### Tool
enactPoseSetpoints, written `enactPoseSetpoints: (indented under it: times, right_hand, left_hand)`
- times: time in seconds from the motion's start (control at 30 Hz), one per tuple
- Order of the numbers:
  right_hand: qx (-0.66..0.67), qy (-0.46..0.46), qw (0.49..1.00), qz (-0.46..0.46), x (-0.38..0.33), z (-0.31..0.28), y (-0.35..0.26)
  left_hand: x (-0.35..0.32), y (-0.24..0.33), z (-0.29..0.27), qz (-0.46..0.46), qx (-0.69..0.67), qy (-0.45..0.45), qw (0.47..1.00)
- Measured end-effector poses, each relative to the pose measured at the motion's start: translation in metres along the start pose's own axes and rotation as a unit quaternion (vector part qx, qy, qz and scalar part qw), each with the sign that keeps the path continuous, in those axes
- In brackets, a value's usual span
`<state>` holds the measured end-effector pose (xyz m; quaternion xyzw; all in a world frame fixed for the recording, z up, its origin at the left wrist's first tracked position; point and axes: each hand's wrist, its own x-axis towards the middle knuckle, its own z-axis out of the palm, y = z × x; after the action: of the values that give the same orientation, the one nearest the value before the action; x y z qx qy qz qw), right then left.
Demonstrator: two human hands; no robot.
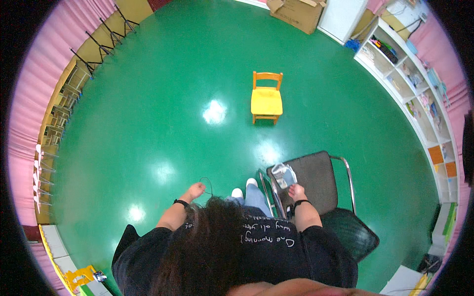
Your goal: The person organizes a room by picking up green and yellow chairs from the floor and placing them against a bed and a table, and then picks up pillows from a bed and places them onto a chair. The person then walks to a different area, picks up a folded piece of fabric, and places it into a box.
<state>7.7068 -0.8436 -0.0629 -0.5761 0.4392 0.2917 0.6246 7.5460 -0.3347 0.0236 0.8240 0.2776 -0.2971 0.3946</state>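
Note:
My left hand (pixel 196 190) is held out over the floor, its fingers closed on a thin dark cord (pixel 211 183) that curves out in a loop. My right hand (pixel 296 191) pinches the edge of a clear plastic bag (pixel 284 175) with pale bluish contents I cannot make out. The bag is above the front left part of a dark chair seat (pixel 311 180) with metal armrests. A dark band sits on each wrist.
A small yellow wooden chair (pixel 267 101) stands ahead on the green floor (pixel 163 108). White shelves (pixel 419 91) with assorted items line the right side. Several black tripod stands (pixel 101 48) are at the far left. A cardboard box (pixel 298 17) is at the back.

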Motion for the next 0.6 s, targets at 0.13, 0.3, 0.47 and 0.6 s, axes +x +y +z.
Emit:
enactPoseSetpoints:
  times: [0.13, 0.3, 0.47, 0.6]
  right_hand:
    - [-0.020, 0.073, 0.996, 0.054, 0.054, 0.017, -0.009]
    - [0.026, 0.123, 0.978, 0.164, 0.059, 0.074, -0.026]
    - [-0.713, 0.035, 0.689, -0.125, 0.141, 0.037, 0.023]
    - [-0.427, 0.004, 0.899, -0.099, 0.150, 0.027, 0.027]
  left_hand:
    - [0.059, 0.022, 0.009, 0.088, 0.024, -0.038, 0.995]
    - [0.065, 0.007, 0.013, 0.052, 0.144, -0.100, 0.983]
    - [0.076, -0.011, 0.012, 0.027, 0.129, -0.112, 0.985]
    - [0.077, -0.006, 0.004, -0.008, 0.134, -0.135, 0.982]
